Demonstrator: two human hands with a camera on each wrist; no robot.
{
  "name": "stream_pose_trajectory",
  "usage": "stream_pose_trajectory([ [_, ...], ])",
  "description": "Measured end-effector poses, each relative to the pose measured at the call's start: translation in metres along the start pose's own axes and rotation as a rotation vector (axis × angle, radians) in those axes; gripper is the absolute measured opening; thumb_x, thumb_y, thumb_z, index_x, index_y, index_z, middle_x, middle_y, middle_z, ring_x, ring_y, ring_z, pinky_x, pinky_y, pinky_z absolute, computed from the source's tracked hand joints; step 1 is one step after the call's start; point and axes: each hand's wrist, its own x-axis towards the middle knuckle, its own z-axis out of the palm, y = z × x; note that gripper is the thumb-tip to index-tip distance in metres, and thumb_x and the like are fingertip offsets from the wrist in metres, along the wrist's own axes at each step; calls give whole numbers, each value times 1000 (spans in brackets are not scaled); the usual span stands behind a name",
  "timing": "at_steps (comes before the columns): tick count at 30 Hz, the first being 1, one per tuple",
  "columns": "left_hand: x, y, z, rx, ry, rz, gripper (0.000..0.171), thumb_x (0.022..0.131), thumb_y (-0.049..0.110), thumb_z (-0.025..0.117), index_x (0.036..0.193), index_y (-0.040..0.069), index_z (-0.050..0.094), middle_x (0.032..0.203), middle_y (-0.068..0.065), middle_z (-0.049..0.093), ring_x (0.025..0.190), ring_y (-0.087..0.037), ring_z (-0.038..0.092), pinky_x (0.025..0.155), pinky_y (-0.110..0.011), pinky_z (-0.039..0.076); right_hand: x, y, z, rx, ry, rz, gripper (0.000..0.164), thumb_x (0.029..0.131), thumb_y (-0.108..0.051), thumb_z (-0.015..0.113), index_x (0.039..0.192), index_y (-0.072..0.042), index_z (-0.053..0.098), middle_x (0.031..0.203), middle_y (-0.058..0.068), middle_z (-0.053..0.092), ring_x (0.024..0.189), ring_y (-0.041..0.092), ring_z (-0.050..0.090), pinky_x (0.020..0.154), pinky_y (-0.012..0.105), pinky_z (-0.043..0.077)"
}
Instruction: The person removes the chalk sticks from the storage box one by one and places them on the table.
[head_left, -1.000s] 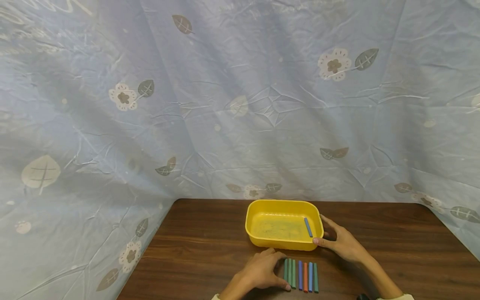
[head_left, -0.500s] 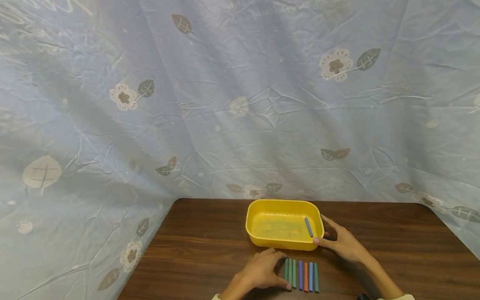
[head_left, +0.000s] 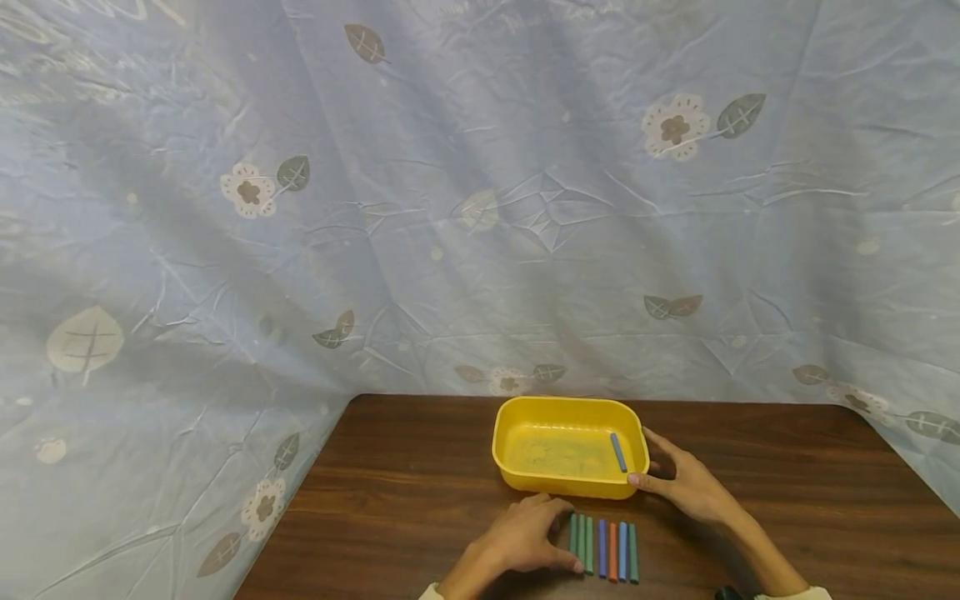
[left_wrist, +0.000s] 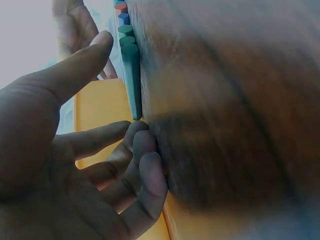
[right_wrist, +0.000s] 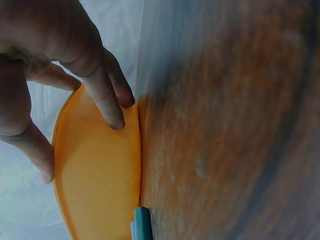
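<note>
A row of several coloured chalk-like sticks lies on the table. Three green sticks (head_left: 582, 546) are grouped at its left; a purple stick (head_left: 602, 550), a red-orange stick (head_left: 612, 552), a blue stick (head_left: 623, 552) and a darker green stick (head_left: 633, 553) follow. My left hand (head_left: 525, 537) rests beside the leftmost green stick (left_wrist: 132, 82), thumb and fingers apart near its two ends. Behind the row stands a yellow basin (head_left: 562, 486) with one blue stick (head_left: 618, 452) inside. My right hand (head_left: 690, 487) touches its right end, thumb at the rim and fingertips against the outer wall.
The dark wooden table (head_left: 390, 475) spreads to both sides of the basin. Close behind it hangs a grey-blue curtain (head_left: 465, 275) with flower and leaf prints. A small black object (head_left: 726, 593) shows at the bottom edge, by the right forearm.
Both hands, the sticks and the basin keep their places. Only the head view has shifted very slightly.
</note>
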Motion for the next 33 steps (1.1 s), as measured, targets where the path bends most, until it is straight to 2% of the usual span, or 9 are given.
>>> stream_pose_trajectory([
  [10, 2, 0, -1, -21, -2, 22, 77, 84, 54, 90, 148, 20, 64, 110, 9, 66, 91, -1, 55, 79, -24, 52, -1, -1, -2, -23, 14, 8, 97, 100, -43, 76, 170, -2, 23, 166, 39, 32, 140, 63, 50, 107, 85, 36],
  [16, 2, 1, -8, -54, 4, 48, 77, 85, 50, 90, 148, 17, 63, 106, 9, 68, 89, 1, 57, 76, -22, 52, 1, -3, -3, -15, 15, 21, 99, 99, -45, 77, 170, -3, 23, 167, 38, 32, 138, 59, 55, 108, 79, 42],
  [20, 2, 5, -16, -66, 50, 88, 78, 85, 49, 91, 149, 16, 63, 111, 7, 74, 95, -1, 64, 82, -24, 56, 2, -3, -4, -17, 17, 8, 98, 99, -45, 77, 170, -3, 23, 168, 38, 31, 137, 59, 55, 107, 80, 42],
  [21, 2, 6, -18, -70, 66, 102, 79, 85, 48, 91, 151, 16, 61, 119, 6, 75, 101, -3, 67, 87, -25, 57, 3, -2, -4, -19, 19, 1, 98, 99, -44, 77, 170, -2, 24, 167, 38, 31, 137, 60, 56, 108, 81, 41],
  [22, 2, 7, -19, -72, 76, 107, 79, 85, 48, 90, 152, 18, 60, 126, 5, 75, 108, -5, 68, 92, -27, 58, 3, -2, -4, -19, 19, -5, 98, 99, -44, 77, 170, -2, 24, 168, 38, 31, 137, 60, 55, 108, 81, 40],
  [24, 3, 10, -24, -94, 82, 101, 79, 86, 48, 90, 152, 18, 60, 126, 4, 75, 109, -7, 69, 92, -28, 58, 3, -2, -4, -14, 17, -10, 98, 100, -44, 77, 170, -1, 24, 167, 38, 31, 137, 60, 55, 107, 81, 40],
  [27, 6, 15, -30, -142, 74, 91, 76, 87, 47, 89, 150, 15, 61, 118, 4, 76, 102, -6, 69, 87, -25, 58, 2, -2, -3, -1, 13, -15, 97, 100, -43, 77, 169, 0, 23, 166, 39, 32, 136, 61, 56, 107, 81, 42],
  [29, 8, 18, -33, -174, 64, 81, 72, 89, 45, 89, 147, 11, 64, 103, 3, 75, 87, -3, 65, 77, -22, 55, 1, -2, -2, 14, 8, -15, 97, 100, -41, 77, 169, 0, 23, 166, 40, 32, 135, 61, 56, 107, 80, 43],
  [33, 13, 22, -39, -178, 87, 98, 70, 91, 45, 87, 146, 9, 65, 106, -1, 77, 88, -4, 66, 76, -21, 54, 1, -2, -1, 20, 3, -9, 98, 100, -41, 76, 170, 0, 21, 167, 40, 31, 136, 61, 56, 107, 80, 42],
])
